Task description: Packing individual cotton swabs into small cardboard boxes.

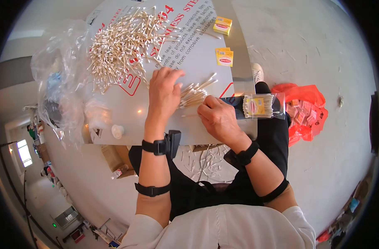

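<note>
Landmark: the grey steel-topped table in front of you, with red print on its protective film; every place below is given against it.
Your lap: dark trousers below the table's near edge, with loose cotton swabs scattered between the edge and your knees.
Your right hand: it rests at the table's near right corner, fingers curled together and pinching the end of a clear plastic packet filled with wooden cotton swabs and a yellow label; the packet sticks out past the table's right edge.
Your left hand: it lies palm down on the table a little in from the near edge, fingers pressed side by side on a small fanned bundle of wooden cotton swabs, which lies on the table between your two hands.
White round cap: near the table's near left corner.
Crumpled clear plastic bag: draped over the table's left edge.
Big loose heap of wooden cotton swabs: on the far left part of the table, well beyond your left hand.
Two small yellow cardboard boxes: on the table's far right side; another yellow pair lies farther back still.
Red plastic bag: on the floor to the right of the table, just past the packet.
</note>
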Tool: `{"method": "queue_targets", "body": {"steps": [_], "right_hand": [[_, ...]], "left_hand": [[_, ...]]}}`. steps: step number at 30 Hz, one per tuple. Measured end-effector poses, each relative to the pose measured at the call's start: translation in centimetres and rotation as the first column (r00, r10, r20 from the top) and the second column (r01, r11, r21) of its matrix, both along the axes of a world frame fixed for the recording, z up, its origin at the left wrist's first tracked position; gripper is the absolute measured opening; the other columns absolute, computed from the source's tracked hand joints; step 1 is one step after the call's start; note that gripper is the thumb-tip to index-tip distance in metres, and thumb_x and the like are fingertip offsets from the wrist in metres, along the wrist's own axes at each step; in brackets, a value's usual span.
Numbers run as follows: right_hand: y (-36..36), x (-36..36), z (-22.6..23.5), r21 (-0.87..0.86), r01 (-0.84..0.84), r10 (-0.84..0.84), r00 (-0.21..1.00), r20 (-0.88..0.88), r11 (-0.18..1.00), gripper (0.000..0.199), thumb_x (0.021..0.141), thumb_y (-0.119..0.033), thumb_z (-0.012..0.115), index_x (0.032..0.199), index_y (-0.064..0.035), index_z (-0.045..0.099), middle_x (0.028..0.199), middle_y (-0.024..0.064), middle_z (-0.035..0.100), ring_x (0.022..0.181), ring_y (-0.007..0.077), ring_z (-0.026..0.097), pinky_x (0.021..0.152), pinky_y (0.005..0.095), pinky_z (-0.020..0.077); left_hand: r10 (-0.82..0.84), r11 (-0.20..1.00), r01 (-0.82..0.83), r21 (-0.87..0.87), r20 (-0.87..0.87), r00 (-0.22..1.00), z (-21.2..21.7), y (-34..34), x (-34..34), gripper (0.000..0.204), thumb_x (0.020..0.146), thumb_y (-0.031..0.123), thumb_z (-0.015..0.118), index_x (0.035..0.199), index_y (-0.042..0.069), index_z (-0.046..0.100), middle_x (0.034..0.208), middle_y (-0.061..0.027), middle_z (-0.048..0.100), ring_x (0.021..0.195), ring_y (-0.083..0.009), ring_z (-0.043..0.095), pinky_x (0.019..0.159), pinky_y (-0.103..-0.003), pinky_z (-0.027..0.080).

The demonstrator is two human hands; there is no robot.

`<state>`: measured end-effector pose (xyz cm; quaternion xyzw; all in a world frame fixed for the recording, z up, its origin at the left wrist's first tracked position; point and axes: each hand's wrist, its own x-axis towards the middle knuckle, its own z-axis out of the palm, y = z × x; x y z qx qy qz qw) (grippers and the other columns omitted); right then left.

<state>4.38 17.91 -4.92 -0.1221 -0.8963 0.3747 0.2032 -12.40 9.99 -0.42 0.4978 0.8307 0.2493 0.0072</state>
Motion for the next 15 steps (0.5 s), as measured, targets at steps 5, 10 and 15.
{"method": "queue_targets", "body": {"steps": [5,10,15], "right_hand": [[0.0,0.3,-0.3,-0.002,0.01,-0.01,1.0,0.015,1.0,0.009,0.07,-0.005,0.061,0.076,-0.0046,0.054,0.08,0.0091,0.051,0.075,0.0271,0.059,0.06,0.0387,0.049],[-0.2,0.0,-0.1,0.006,0.029,-0.028,0.999,-0.029,1.0,0.009,0.07,-0.005,0.062,0.077,-0.0045,0.056,0.081,0.0091,0.052,0.077,0.0268,0.06,0.062,0.038,0.0502],[0.0,0.2,0.1,0.021,0.006,-0.007,1.0,0.017,1.0,0.009,0.07,-0.005,0.062,0.078,-0.0047,0.057,0.081,0.0092,0.053,0.078,0.0267,0.06,0.062,0.0376,0.0505]], "left_hand": [[-0.208,0.968,0.215,-0.132,0.066,0.976,0.3,4.3,0.9,0.011,0.074,0.004,0.067,0.085,0.006,0.066,0.089,-0.0083,0.06,0.094,-0.0302,0.054,0.081,-0.04,0.045],[-0.186,0.938,0.186,-0.293,0.029,0.982,-1.6,6.0,2.2,0.013,0.072,0.008,0.071,0.077,0.003,0.061,0.081,-0.0106,0.059,0.087,-0.03,0.055,0.075,-0.041,0.046],[-0.128,0.991,0.111,0.079,0.273,0.953,-3.8,6.1,0.6,0.01,0.074,0.008,0.069,0.076,0.001,0.061,0.076,-0.012,0.062,0.076,-0.0277,0.059,0.068,-0.039,0.048]]}}
